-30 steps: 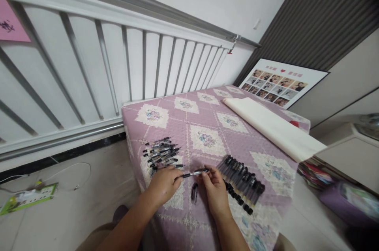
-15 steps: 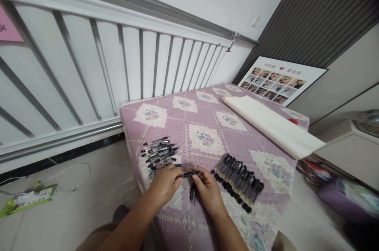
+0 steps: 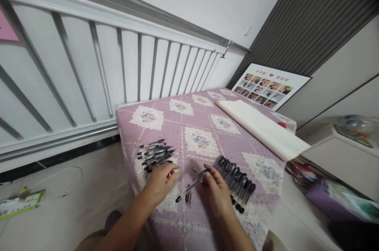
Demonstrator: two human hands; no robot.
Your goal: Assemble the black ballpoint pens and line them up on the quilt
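My right hand (image 3: 217, 190) pinches a clear-barrelled pen (image 3: 192, 185) with a dark cap at its upper end. The pen slants down to the left, its black lower end over the patterned cloth. My left hand (image 3: 162, 184) is apart from the pen, fingers loosely spread with nothing visible in them. Beside it lies a loose pile of pens (image 3: 155, 152) with dark ends. A row of capped pens (image 3: 237, 178) lies side by side, partly behind my right hand. Under the held pen are short dark pieces (image 3: 188, 196); a tiny item (image 3: 194, 169) lies further up.
The purple floral cloth (image 3: 177, 124) covers the bed-like surface. A cream roll or folded sheet (image 3: 260, 128) lies across its right side. A white radiator (image 3: 130, 65) runs along the wall. A photo board (image 3: 266, 85) stands at the far end, a cabinet (image 3: 334, 152) at right.
My left hand has let go and drawn away from the pen. My right hand has moved slightly right with the pen, which now slants down-left. The view has shifted a little.
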